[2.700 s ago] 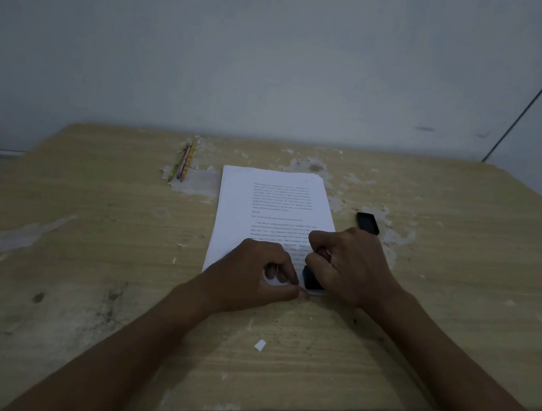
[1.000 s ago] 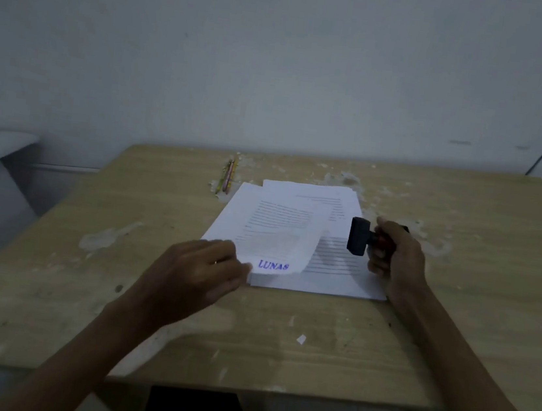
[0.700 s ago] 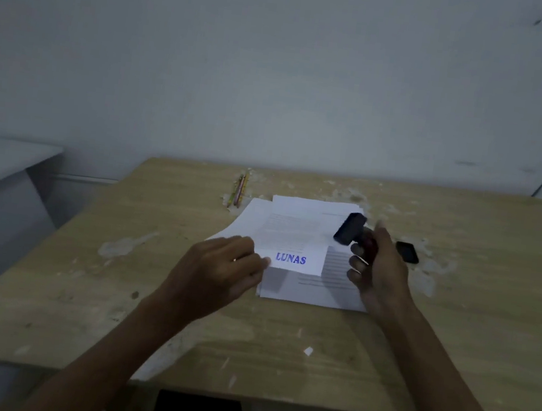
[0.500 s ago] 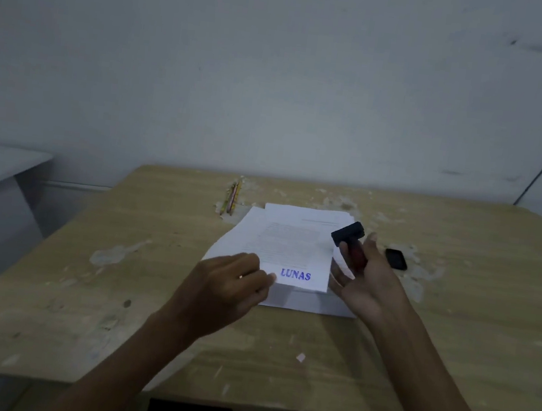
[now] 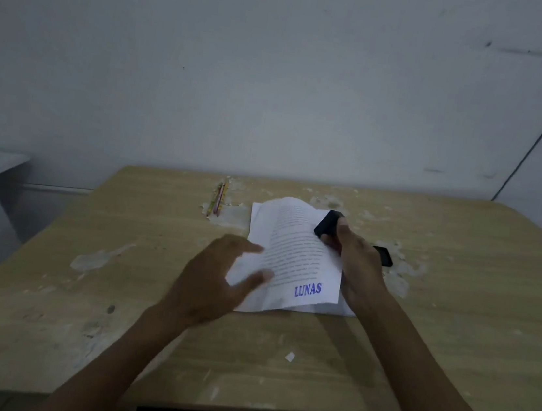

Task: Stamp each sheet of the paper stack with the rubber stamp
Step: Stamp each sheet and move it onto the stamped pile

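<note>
A white printed sheet (image 5: 294, 256) with a blue "LUNAS" stamp mark near its lower right corner is lifted and curved above the paper stack (image 5: 328, 309), which mostly lies hidden beneath it. My left hand (image 5: 216, 280) grips this sheet at its left edge between thumb and fingers. My right hand (image 5: 357, 267) is at the sheet's right edge and holds the black rubber stamp (image 5: 327, 224), its head tilted up and to the left, off the paper.
A black stamp cap or ink pad (image 5: 384, 256) lies on the wooden table (image 5: 456, 296) just behind my right hand. Two pencils (image 5: 217, 198) lie at the back left. Small paper scraps (image 5: 289, 356) and worn patches dot the tabletop.
The stamp came off the sheet, leaving the "LUNAS" mark. My left hand lifted the stamped top sheet and has shifted it back to the right, where it now bows over the stack.
</note>
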